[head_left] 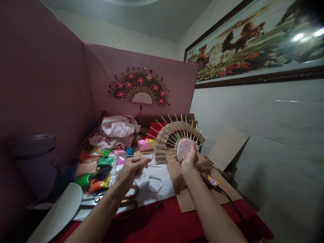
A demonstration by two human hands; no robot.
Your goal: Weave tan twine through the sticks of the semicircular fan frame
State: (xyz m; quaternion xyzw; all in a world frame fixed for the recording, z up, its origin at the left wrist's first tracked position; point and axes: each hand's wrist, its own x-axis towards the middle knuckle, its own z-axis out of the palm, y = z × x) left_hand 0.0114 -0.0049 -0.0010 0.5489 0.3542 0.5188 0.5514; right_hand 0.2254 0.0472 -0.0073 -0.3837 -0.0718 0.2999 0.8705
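Observation:
My right hand [189,161] grips a half-round woven fan [162,143] by its base, a pink-white cloth-covered piece [184,149] with red dots. Thin wooden sticks radiate from that base through a braided straw-coloured band and poke out past its outer edge. Just off the band's lower left end is my left hand [134,167], thumb and forefinger pinched together. What lies between those fingertips, perhaps a thin strand or stick, is too fine to make out. Below, white paper [159,189] and brown cardboard [186,202] lie on the red cloth.
Bags of coloured clay [105,162] and scissors [130,202] lie left. Behind them is crumpled pink cloth [117,130]. A flower-patterned tool [211,180] with a black cord rests on the cardboard. A finished-looking flowered fan [140,86] hangs on the pink panel [101,74].

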